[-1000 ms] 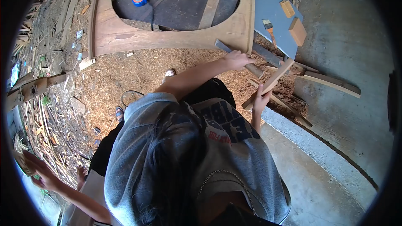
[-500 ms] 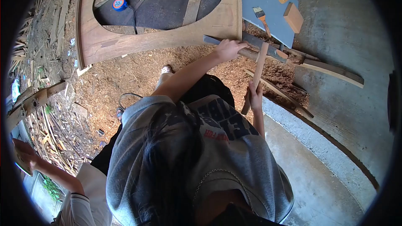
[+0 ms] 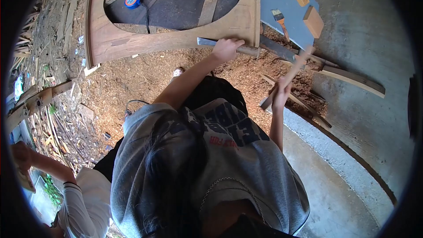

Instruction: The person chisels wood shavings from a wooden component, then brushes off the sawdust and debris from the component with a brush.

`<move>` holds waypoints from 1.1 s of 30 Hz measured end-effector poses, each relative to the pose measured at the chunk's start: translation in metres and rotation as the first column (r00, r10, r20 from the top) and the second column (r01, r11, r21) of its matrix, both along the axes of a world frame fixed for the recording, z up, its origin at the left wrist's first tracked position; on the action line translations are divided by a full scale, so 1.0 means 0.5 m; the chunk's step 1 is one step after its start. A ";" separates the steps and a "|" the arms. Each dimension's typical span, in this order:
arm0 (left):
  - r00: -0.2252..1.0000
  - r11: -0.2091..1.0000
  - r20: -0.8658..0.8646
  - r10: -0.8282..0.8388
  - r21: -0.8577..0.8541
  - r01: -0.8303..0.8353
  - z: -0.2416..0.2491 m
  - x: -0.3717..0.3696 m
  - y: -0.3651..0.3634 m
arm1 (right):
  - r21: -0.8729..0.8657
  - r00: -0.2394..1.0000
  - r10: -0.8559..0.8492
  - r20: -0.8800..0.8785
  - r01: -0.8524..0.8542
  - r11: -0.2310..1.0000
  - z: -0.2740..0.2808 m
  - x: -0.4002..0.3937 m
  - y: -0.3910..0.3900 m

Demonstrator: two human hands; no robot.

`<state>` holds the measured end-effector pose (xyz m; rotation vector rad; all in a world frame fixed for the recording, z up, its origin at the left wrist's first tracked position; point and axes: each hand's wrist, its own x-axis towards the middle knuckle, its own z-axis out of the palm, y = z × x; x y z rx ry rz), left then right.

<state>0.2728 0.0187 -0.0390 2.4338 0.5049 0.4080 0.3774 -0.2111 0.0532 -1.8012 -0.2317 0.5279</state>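
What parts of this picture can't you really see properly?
- Head view: the wooden stick in the right hand is blurred, so its far end is unclear.
- The middle of the chisel is hidden by the left hand.
- The label on the tape measure is too small to read.
- The shirt's lettering is folded and partly hidden.
- The other person's hand is cut off by the dark lens edge.

The long flat grey tool [image 3: 220, 44] under the left hand [image 3: 225, 49] is showing bare, dull metal at its tip. The pale slim stick [image 3: 288, 79] in the right hand [image 3: 280, 93] is looking like raw, unfinished wood. The big arched brown frame [image 3: 176, 39] is lying there as smooth sanded timber, matt. Coarse tan wood shavings [image 3: 145, 72] are covering the ground, rough and fibrous. The grey concrete floor [image 3: 365, 53] is looking matt and gritty.
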 end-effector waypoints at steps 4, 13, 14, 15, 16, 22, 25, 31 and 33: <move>1.000 1.000 0.022 -0.002 0.015 0.001 0.004 -0.011 0.001 | -0.089 0.971 0.125 -0.204 -0.146 0.985 -0.041 -0.064 0.027; 0.997 0.998 0.039 0.062 -0.018 -0.061 0.018 -0.083 0.036 | -0.032 0.998 0.056 -0.040 -0.057 0.998 -0.043 -0.054 0.052; 0.996 0.998 -0.060 0.066 -0.007 -0.067 0.024 -0.084 0.038 | -0.132 0.968 0.228 -0.110 -0.241 0.961 -0.076 -0.056 0.042; 0.985 0.998 -0.159 0.069 0.005 -0.069 0.027 -0.085 0.040 | -0.290 0.883 0.457 -0.107 -0.467 0.835 -0.038 -0.097 0.067; 0.985 0.998 -0.158 0.063 0.005 -0.063 0.020 -0.098 0.042 | -0.291 0.886 0.451 -0.106 -0.462 0.838 -0.036 -0.096 0.060; 0.993 0.994 0.039 0.111 0.003 -0.111 0.021 -0.148 0.063 | 0.013 0.998 -0.035 -0.044 0.035 0.999 -0.006 -0.086 0.101; 0.989 0.989 0.009 0.144 -0.018 -0.144 0.020 -0.150 0.077 | -0.142 0.913 0.399 -0.088 -0.408 0.902 -0.046 -0.127 0.112; 0.974 0.973 0.021 0.224 0.041 -0.225 0.000 -0.201 0.104 | -0.114 0.973 0.230 -0.027 -0.232 0.966 -0.008 -0.115 0.129; 0.973 0.972 0.035 0.229 0.042 -0.230 0.005 -0.203 0.103 | 0.072 0.988 0.072 -0.135 -0.063 0.995 -0.011 -0.141 0.147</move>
